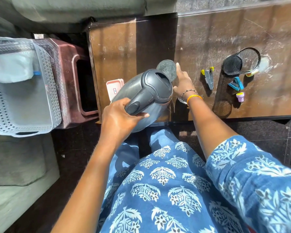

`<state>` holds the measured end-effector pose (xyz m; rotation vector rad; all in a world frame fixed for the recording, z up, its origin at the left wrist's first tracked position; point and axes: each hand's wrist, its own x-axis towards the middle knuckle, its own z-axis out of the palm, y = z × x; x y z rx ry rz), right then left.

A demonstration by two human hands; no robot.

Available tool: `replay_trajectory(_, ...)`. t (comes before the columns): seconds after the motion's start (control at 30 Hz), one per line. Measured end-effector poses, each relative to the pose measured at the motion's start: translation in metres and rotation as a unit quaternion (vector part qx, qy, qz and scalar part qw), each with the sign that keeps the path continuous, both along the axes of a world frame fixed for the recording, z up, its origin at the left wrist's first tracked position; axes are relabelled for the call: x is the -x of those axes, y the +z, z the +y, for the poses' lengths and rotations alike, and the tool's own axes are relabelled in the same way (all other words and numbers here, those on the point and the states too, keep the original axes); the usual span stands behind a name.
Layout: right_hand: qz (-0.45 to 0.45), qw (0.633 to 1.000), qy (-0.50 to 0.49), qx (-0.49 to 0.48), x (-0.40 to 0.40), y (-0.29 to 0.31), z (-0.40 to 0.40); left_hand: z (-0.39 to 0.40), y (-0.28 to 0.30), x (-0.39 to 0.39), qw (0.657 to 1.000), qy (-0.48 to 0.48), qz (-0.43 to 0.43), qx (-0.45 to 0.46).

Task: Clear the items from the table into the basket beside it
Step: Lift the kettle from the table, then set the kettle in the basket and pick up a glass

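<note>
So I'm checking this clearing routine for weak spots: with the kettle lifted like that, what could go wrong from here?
1. The kettle hangs tilted from the left hand by its handle alone; any water inside could spill.
2. Its cord, if attached, is not visible and might snag.
3. The right hand reaches for the round base beside the kettle; swinging left toward the basket could knock the pink box.

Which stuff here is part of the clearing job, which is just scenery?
Job:
- kettle in left hand
- round kettle base by right hand
- pink box
- nail clippers
- mesh holder
- blue stapler
- purple stamp
- basket

Scenery:
- maroon stool
- sofa
</note>
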<state>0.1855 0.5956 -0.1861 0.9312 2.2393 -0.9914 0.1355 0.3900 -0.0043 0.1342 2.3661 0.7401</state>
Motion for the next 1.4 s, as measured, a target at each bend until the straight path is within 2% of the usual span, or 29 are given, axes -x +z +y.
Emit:
replay_trajectory(0.27,0.130,0.981,-0.104,-0.096,0.024,0.025,-0.022,-0.033,0.005,0.001,0.996,0.042,-0.012,-0.074)
replay_trajectory(0.53,0.238,0.965,-0.107,-0.024,0.075,0.066,-0.096,-0.108,0.024,0.013,0.964,0.183,-0.031,-0.188)
replay_trajectory(0.63,0.256,0.962,-0.090,0.032,0.101,0.083,-0.141,-0.146,0.039,0.023,0.955,0.212,0.021,-0.205)
replay_trajectory(0.73,0.264,0.962,-0.031,0.065,0.125,0.096,-0.192,-0.186,0.053,0.033,0.947,0.242,0.067,-0.200)
replay_trajectory(0.83,0.257,0.963,-0.001,0.080,0.147,0.103,-0.245,-0.231,0.064,0.045,0.923,0.298,0.098,-0.224)
replay_trajectory(1.03,0.214,0.972,0.069,0.074,0.185,0.096,-0.331,-0.315,0.057,0.079,0.895,0.369,0.168,-0.186)
replay_trajectory(1.23,0.103,0.994,-0.012,0.038,0.213,0.068,-0.385,-0.378,0.032,0.115,0.867,0.418,0.175,-0.207)
replay_trajectory(1.4,0.074,0.997,-0.023,-0.029,0.231,0.052,-0.399,-0.395,0.005,0.142,0.876,0.398,0.160,-0.219)
